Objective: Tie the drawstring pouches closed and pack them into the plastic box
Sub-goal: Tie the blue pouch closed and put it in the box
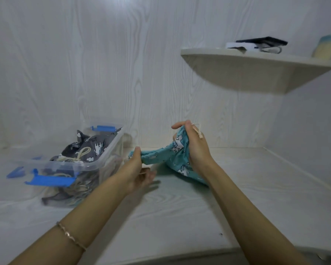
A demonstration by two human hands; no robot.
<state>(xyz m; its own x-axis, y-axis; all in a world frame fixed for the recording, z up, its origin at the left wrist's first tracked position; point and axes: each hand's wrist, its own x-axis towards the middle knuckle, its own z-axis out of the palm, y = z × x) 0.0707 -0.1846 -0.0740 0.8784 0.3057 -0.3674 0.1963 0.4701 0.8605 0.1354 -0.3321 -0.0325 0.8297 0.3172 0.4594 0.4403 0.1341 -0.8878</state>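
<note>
We see a person's two bare hands holding a teal drawstring pouch [172,153] stretched between them over the pale wood-grain tabletop [180,217], to the right of the plastic box. The left hand [136,169] pinches the pouch's left end, with the thumb on top of the fabric and the lower fingers [148,175] looser beneath it and blurred. The right hand [195,148] is raised higher, and its fingers are curled tightly round the gathered mouth of the pouch. A cream drawstring [198,131] loops over the back of that hand. The pouch's lower body sags to the tabletop beneath the right wrist. Its print shows white animal figures. A thin bracelet [70,236] sits on the left forearm. To the left stands the clear plastic box [95,163] with blue latches [49,180], its top open. Inside it we see grey pouches [92,148] with a white print and cream cords [82,153], heaped up to the rim. The small marks on the grey fabric are too blurred for us to read as writing. A blue piece [15,172] lies left of the box, and we cannot tell what it belongs to. At the upper right a rounded corner shelf [256,73] carries a flat dark item [264,41] on something white, and a blurred pale yellow and blue object [326,47].
</note>
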